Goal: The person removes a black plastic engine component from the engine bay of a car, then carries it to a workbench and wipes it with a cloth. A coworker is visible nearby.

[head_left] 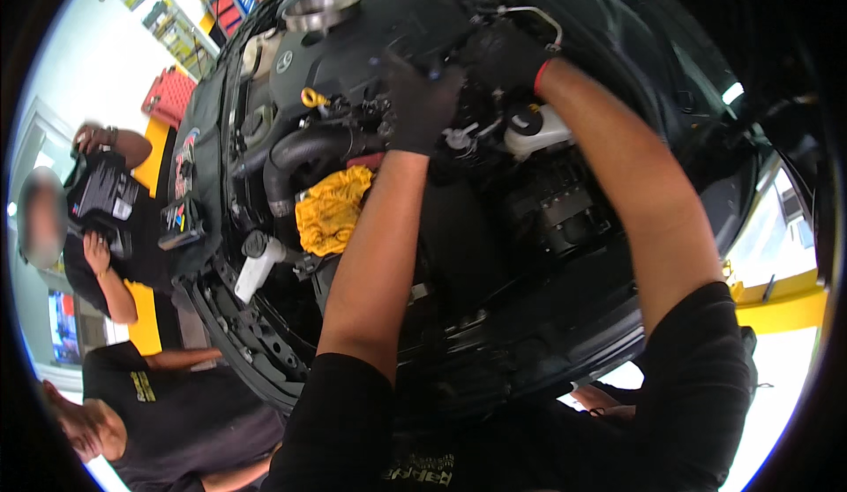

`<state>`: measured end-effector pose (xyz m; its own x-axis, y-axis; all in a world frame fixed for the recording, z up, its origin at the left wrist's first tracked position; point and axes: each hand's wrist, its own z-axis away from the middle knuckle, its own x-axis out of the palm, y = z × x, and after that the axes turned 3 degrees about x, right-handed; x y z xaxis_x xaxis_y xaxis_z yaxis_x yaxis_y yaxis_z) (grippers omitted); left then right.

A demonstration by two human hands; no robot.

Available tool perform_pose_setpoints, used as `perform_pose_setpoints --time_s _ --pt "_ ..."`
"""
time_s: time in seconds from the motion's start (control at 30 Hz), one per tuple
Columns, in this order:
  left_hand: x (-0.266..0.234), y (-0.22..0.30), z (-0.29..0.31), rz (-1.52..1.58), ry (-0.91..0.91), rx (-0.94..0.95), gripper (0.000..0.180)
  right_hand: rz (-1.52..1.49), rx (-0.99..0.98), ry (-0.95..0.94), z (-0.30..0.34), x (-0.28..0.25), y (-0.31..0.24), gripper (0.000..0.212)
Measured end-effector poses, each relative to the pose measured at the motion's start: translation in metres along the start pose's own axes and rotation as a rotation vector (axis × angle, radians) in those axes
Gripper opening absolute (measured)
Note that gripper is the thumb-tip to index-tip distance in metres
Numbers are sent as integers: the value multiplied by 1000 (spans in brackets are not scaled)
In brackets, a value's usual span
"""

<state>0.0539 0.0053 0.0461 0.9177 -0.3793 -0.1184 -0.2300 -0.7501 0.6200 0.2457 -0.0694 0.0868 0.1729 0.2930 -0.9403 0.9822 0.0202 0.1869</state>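
Observation:
Both of my hands wear black gloves and reach into a car's engine bay. My left hand [423, 104] is over the near edge of the black engine cover [388, 20], beside the hose fittings. Its fingers are smeared and dark, so their pose is unclear. My right hand [507, 55] lies farther right, near a thin metal pipe [538, 15] and behind a white fluid reservoir [543, 135] with a black cap. The right fingers merge with the dark parts around them. A yellow cloth [333, 214] lies left of my left forearm, by a thick black hose [304, 152].
A round metal dish [324, 9] rests on the engine cover's far left. A yellow dipstick handle [313, 97] sticks up nearby. At the left, one person [115, 183] holds a black object; another [185, 404] stands close by the car's edge. A red case [170, 95] stands farther back.

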Motion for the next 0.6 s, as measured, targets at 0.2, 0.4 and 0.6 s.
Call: perform_pose_setpoints --time_s 0.2,0.4,0.6 --pt "6 40 30 -243 -26 -56 103 -50 43 -1 -5 -3 -5 32" --pt "22 19 39 -297 69 77 80 -127 -190 39 -14 11 25 29" --pt "-24 -54 21 -284 -82 158 16 -157 -16 -196 -34 7 13 34"
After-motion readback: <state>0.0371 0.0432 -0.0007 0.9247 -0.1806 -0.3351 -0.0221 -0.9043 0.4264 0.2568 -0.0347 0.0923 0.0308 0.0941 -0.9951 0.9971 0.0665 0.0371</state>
